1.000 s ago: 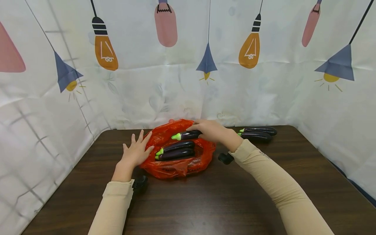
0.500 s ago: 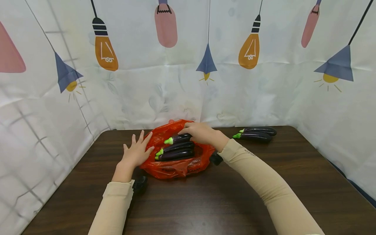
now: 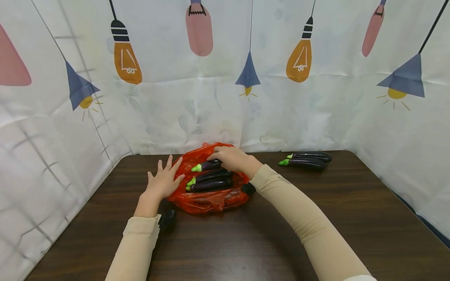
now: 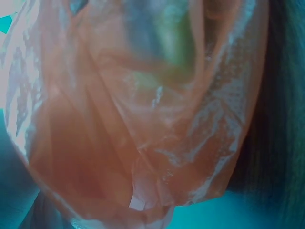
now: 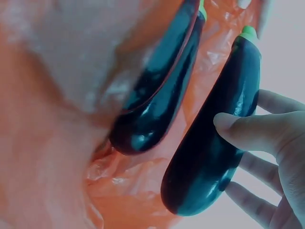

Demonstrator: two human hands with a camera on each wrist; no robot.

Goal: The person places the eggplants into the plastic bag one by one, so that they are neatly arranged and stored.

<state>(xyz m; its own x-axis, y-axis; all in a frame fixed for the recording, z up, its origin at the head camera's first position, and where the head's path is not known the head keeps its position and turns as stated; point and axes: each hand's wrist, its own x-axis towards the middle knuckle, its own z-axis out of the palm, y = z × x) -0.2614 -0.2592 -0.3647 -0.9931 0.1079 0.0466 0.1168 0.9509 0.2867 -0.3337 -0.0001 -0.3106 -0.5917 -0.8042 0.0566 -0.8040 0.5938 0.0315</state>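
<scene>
A red plastic bag lies spread on the table with its mouth facing up. Two dark eggplants with green stem ends rest side by side in it. My right hand holds another eggplant over the bag's far part; in the right wrist view the thumb lies on one side and fingers show on the other. My left hand, fingers spread, touches the bag's left edge. The left wrist view is filled by the bag's film, with a blurred green stem showing through.
Two more eggplants lie together at the table's far right. The dark wooden table ends at the back against a white printed curtain. Black wrist devices sit under both wrists.
My right hand has moved left and slightly lower with its eggplant, bringing it closer to the two in the bag. The left hand has stayed in place.
</scene>
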